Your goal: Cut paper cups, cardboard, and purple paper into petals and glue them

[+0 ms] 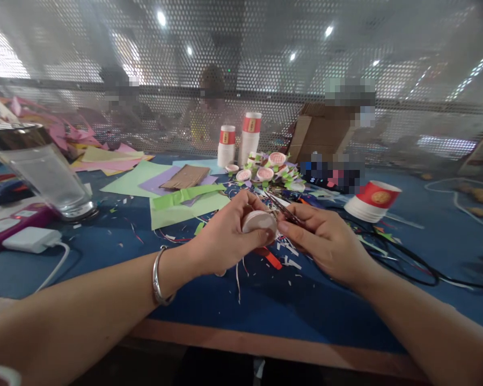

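My left hand (221, 236) is closed on a round white paper-cup base (258, 221), its thumb across the near face. Just to the right, my right hand (326, 236) grips what look like slim dark metal scissors (285, 207); their tips point up and away, and the handles are mostly hidden in my fingers. The right fingertips are at the edge of the base; whether they touch it I cannot tell. Beyond both hands stands a cluster of paper-cup rounds (264, 173) with pink print and green paper bits. A red paper strip (270, 258) lies below the hands among white clippings (290, 261).
Stacked paper cups (250, 142) stand at the back; another stack (374, 201) leans at right. Coloured paper sheets (129, 179) and cardboard (186, 177) lie left. A glass jar (48, 177), white charger (32, 239) and black cable (418, 273) flank the hands. Behind rises a perforated screen (265, 69).
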Motion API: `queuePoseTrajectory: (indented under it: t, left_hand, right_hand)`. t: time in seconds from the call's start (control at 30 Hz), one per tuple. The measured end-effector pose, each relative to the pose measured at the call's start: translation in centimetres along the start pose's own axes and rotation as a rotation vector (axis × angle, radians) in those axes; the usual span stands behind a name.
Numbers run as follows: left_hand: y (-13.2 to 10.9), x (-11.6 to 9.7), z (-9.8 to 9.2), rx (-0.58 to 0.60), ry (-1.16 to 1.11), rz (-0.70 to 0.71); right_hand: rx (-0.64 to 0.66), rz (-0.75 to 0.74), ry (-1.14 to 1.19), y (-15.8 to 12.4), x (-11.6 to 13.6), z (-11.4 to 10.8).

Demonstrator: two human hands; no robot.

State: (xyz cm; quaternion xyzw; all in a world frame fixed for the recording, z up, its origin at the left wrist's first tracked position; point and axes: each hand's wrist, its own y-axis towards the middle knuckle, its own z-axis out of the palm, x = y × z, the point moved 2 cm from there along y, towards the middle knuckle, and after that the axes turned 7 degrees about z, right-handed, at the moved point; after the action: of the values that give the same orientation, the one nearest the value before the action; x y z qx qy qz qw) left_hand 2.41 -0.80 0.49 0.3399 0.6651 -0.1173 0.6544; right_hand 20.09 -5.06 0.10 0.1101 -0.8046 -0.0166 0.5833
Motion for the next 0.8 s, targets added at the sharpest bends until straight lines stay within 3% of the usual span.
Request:
queuePoseTrajectory:
  t: [0.1,0.23,0.37,0.6,0.8]
  left_hand:
    - [0.1,0.1,-0.1,0.009,0.036,-0.001]
    - [0.2,1.0,-0.5,0.010,0.112,-0.037]
    - [0.3,1.6,-0.5,-0.006,0.007,-0.042]
    - [0.6,1.5,-0.8,-0.031,0.061,0.044]
    - [0.1,1.1,-0.3,0.047,-0.027,-0.151]
  right_hand:
    - [-0.022,-0.010,-0.008,0.1,-0.5,-0.1]
    - [-0.167,0.033,0.066,0.3,-1.5,-1.0]
    - [-0.246,-0.005,-0.032,0.4,-1.4,-1.5]
    - [-0.117,0.029,-0.152,0.6,-0.1,-0.2]
    - [-0.120,0.078,-0.203,0.9,-0.2,0.0]
